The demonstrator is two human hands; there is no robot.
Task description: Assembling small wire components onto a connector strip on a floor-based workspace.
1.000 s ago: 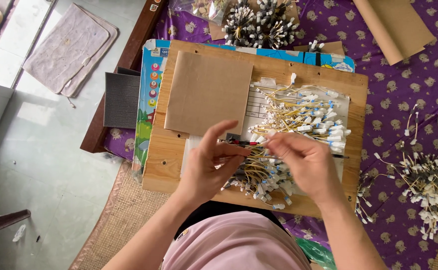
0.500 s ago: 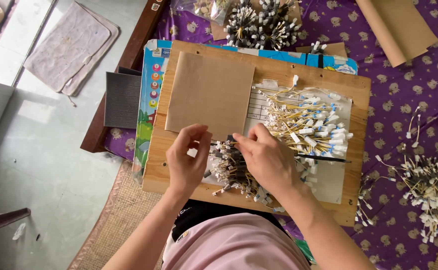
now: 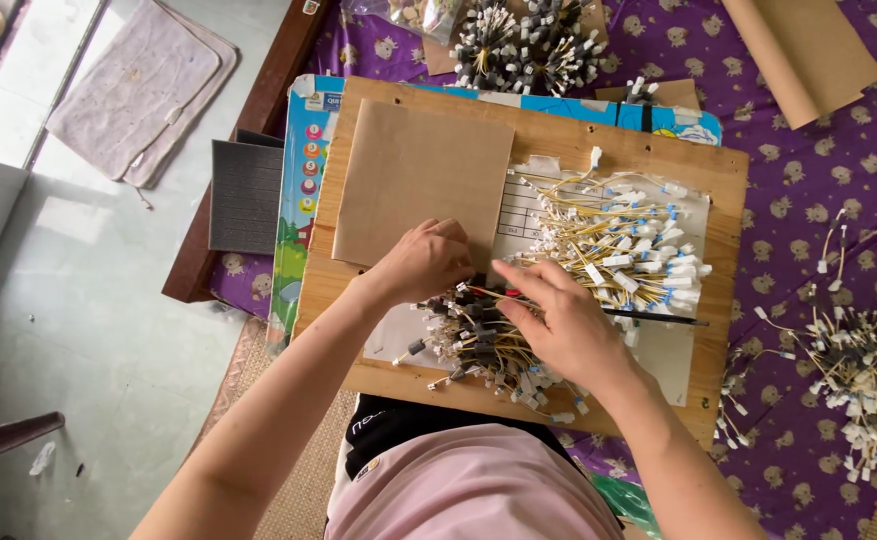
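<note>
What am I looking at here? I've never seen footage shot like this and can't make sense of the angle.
A camera worn on a person's head looks straight down at their own two bare hands. They sit at a wooden board laid over a purple patterned cloth. On the board lie a brown cardboard sheet, a pile of yellow wires with white plugs, and a nearer bundle of wires with dark ends. The left hand and right hand both rest on that nearer bundle.

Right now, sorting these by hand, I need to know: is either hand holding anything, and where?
Both hands rest on the wire bundle near its upper end; an actual grip cannot be told.
</note>
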